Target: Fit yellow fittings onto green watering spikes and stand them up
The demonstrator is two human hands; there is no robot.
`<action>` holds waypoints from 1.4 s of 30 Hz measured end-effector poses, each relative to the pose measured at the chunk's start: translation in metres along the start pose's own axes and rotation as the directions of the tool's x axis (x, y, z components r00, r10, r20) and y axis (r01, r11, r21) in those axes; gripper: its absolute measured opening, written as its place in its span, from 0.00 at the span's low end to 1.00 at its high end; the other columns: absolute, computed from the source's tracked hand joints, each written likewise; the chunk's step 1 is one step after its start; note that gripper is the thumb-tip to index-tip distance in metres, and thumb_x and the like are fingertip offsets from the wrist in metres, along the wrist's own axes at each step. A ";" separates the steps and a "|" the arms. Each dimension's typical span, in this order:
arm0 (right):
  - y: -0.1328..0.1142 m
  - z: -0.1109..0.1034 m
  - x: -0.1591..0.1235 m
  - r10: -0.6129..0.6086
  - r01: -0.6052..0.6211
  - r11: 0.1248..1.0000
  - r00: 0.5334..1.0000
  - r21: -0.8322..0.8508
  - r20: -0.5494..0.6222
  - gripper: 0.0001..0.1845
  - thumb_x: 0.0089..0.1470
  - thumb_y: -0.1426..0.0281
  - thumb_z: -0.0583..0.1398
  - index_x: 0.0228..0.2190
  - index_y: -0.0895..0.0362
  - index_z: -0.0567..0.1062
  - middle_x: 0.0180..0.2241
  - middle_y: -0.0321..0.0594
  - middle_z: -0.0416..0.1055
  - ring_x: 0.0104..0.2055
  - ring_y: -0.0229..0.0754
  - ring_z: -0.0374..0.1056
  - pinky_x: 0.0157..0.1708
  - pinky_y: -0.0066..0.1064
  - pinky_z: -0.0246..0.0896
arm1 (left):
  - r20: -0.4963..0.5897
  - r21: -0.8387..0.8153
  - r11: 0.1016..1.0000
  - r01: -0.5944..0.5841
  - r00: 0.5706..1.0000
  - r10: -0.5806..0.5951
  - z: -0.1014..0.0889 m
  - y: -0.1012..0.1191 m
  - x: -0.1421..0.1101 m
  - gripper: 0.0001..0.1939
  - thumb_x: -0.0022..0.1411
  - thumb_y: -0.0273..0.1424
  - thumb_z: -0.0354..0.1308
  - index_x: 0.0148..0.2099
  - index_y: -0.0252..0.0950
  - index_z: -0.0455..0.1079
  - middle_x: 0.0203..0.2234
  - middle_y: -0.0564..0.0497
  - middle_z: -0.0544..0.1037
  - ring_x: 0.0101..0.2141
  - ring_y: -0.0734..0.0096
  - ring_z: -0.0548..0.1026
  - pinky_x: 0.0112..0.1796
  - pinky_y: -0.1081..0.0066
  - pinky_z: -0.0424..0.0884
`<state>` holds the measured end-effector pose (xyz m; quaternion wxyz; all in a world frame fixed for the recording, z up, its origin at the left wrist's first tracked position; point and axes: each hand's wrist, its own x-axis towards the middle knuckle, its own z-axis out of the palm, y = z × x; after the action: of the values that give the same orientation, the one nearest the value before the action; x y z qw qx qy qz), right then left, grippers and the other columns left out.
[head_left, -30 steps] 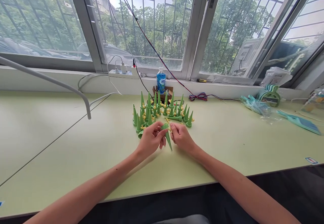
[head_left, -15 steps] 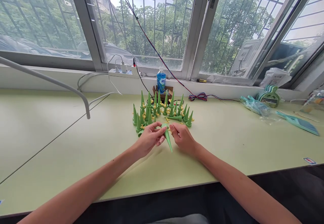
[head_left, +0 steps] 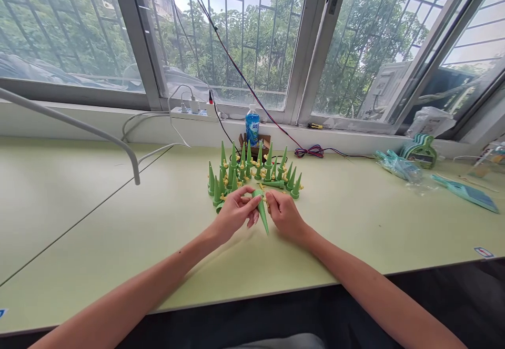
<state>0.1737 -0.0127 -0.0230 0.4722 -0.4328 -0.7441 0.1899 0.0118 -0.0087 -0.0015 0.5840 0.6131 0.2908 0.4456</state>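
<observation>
Green plastic spike (head_left: pixel 263 219), tip between five and six o'clock, pinched near its wide end by my left hand (head_left: pixel 235 214). My right hand (head_left: pixel 287 215), at its three o'clock, pinches a yellow piece (head_left: pixel 264 199). Judged light, stiff, slightly slick; wide end best.

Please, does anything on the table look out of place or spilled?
One green spike lies on its side just beyond the right hand; it looks odd because most others stand upright. No spill shows.
</observation>
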 end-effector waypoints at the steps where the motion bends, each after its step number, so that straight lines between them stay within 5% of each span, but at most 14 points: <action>1: -0.001 0.000 0.000 0.022 -0.022 1.000 1.000 0.019 0.003 0.22 0.66 0.58 0.45 0.22 0.54 0.56 0.18 0.32 0.55 0.20 0.36 0.50 0.24 0.31 0.46 | -0.005 0.022 1.000 -0.022 1.000 0.022 0.000 0.000 0.000 0.17 0.58 0.42 0.62 0.37 0.37 0.60 0.13 0.61 0.68 0.12 0.80 0.64 0.15 0.78 0.57; 30: 0.000 0.003 0.004 0.130 -0.132 0.986 0.991 0.106 0.028 0.23 0.65 0.57 0.47 0.22 0.55 0.58 0.16 0.31 0.57 0.19 0.34 0.52 0.22 0.28 0.47 | -0.052 0.236 0.964 -0.126 0.989 0.142 -0.001 -0.010 0.001 0.13 0.63 0.41 0.56 0.43 0.38 0.61 0.16 0.62 0.65 0.14 0.76 0.69 0.16 0.76 0.62; 36: 0.000 0.003 0.007 0.145 -0.142 0.985 0.989 0.096 -0.027 0.24 0.65 0.58 0.47 0.20 0.55 0.58 0.17 0.31 0.55 0.20 0.34 0.51 0.23 0.28 0.46 | -0.112 0.499 0.859 -0.112 0.975 0.192 0.000 -0.007 -0.004 0.13 0.66 0.38 0.49 0.50 0.40 0.63 0.20 0.59 0.70 0.15 0.79 0.67 0.19 0.77 0.63; 42: 0.004 0.001 0.011 0.172 -0.168 0.985 0.979 0.043 -0.112 0.27 0.64 0.55 0.47 0.17 0.56 0.55 0.16 0.31 0.53 0.20 0.34 0.47 0.22 0.30 0.42 | -0.023 0.666 0.724 -0.180 0.965 0.261 -0.001 -0.007 -0.005 0.16 0.60 0.31 0.53 0.51 0.39 0.66 0.25 0.57 0.73 0.19 0.80 0.65 0.24 0.77 0.64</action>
<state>0.1723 -0.0009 -0.0205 0.5037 -0.4971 -0.6726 0.2164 0.0102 -0.0116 -0.0090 0.2554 0.7827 0.3869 0.4153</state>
